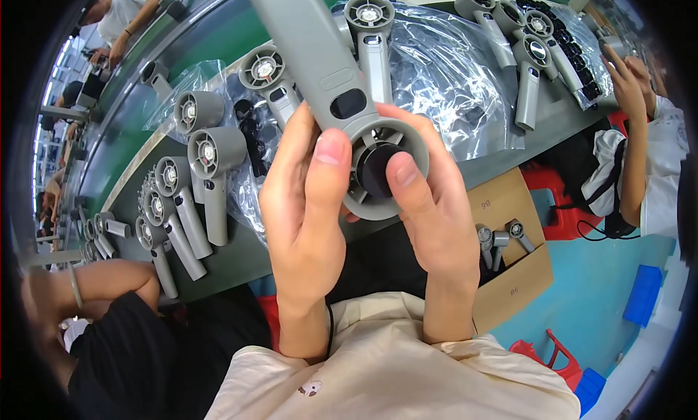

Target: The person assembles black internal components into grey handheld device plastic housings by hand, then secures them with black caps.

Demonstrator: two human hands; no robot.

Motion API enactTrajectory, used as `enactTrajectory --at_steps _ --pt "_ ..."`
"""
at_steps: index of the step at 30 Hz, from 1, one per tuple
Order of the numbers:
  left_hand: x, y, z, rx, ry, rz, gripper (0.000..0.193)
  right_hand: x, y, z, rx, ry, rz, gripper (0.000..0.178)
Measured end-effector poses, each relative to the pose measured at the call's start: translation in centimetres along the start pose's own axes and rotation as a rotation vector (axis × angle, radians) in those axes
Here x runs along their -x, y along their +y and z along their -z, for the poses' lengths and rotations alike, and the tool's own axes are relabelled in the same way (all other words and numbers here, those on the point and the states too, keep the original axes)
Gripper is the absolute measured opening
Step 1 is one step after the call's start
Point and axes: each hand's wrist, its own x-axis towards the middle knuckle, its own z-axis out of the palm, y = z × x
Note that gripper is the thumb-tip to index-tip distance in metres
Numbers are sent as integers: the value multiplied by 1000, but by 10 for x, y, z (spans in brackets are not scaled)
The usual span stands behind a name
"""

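Observation:
Close in front of me is a grey handheld fan (pixel 318 64), its handle pointing away and its round head towards my body. Both hands wrap round the head. The thumb of my left hand (pixel 305 216) lies along the rim, near a dark oval panel (pixel 348 104) on the handle. With the thumb of my right hand (pixel 443 224) I press on a round black cap (pixel 374 170) in the middle of the head. The cap partly covers the spokes inside the ring. Most of my other fingers are hidden behind the head.
Several grey fans (pixel 211 158) lie along the bench on the left; others (pixel 534 53) are at the far right. Clear plastic bags (pixel 451 78) cover the middle. An open carton (pixel 512 293) with fans stands below right. Co-workers sit on both sides, near a red stool (pixel 556 202).

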Motion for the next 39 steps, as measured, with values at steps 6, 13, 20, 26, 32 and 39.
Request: enactTrajectory --at_steps 6,13,20,26,32,39 --pt "13 -13 -13 -176 196 -255 55 -2 7 -1 -26 9 95 57" --pt "19 -26 -11 -139 171 -328 57 -3 7 3 -53 -83 158 61" --pt "15 -33 -19 -121 238 -444 56 -3 17 2 -140 -36 315 84" --pt "13 -34 -13 28 396 -328 65 6 12 2 692 -14 268 60" --pt "5 -28 -9 155 318 -404 71 26 -46 2 1094 16 768 49" --pt "14 -23 -25 216 344 -422 65 9 4 -14 703 5 598 65"
